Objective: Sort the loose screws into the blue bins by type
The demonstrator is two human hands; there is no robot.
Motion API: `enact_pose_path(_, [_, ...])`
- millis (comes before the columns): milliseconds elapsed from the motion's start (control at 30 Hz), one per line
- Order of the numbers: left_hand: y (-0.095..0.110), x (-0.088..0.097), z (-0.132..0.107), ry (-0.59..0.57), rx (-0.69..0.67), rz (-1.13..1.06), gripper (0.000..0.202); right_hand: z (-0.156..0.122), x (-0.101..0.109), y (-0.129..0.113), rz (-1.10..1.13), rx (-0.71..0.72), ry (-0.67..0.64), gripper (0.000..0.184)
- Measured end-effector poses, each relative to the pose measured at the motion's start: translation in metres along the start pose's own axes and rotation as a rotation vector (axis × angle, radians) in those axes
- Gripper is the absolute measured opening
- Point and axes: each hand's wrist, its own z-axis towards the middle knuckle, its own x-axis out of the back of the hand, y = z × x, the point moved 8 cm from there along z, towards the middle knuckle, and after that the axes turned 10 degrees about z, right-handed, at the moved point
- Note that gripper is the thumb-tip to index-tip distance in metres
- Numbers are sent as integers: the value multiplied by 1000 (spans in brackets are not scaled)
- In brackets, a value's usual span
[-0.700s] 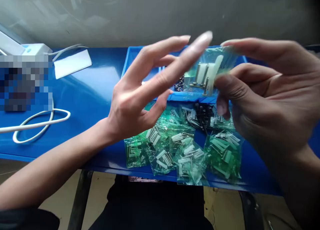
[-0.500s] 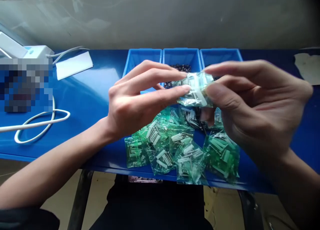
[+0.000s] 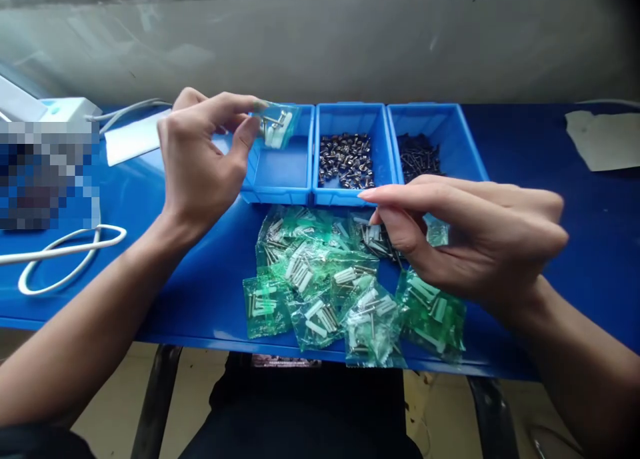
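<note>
My left hand (image 3: 205, 152) pinches a small clear-green plastic packet (image 3: 279, 127) between thumb and fingertips. Metal screws and white plugs show inside it. It hangs over the left blue bin (image 3: 280, 169), whose floor is bare where visible. My right hand (image 3: 465, 236) hovers in front of the middle and right bins, its index finger stretched out and the thumb close below. Nothing shows in its fingers. Beneath and left of it lies a pile of similar green packets (image 3: 323, 320) on the blue table.
The middle bin (image 3: 350, 193) holds shiny screw-like hardware (image 3: 346, 160); the right bin (image 3: 453, 129) holds dark screws (image 3: 420, 156). At the left are a white device (image 3: 70, 109), a white card (image 3: 133, 138) and a looped white cable (image 3: 65, 247). A pale sheet (image 3: 603, 139) lies far right.
Both hands were on the packet in front of the bins. My right hand has let go and moved slightly down; my left has carried the packet left, over the left bin.
</note>
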Motion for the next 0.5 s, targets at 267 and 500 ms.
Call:
enact_pose_path(267, [24, -8, 3, -224, -97, -74, 22, 3, -6, -3, -74, 28, -44, 20])
enact_pose_path(500, [30, -7, 1, -344, -254, 130, 41, 1, -8, -5, -37, 114, -38, 14])
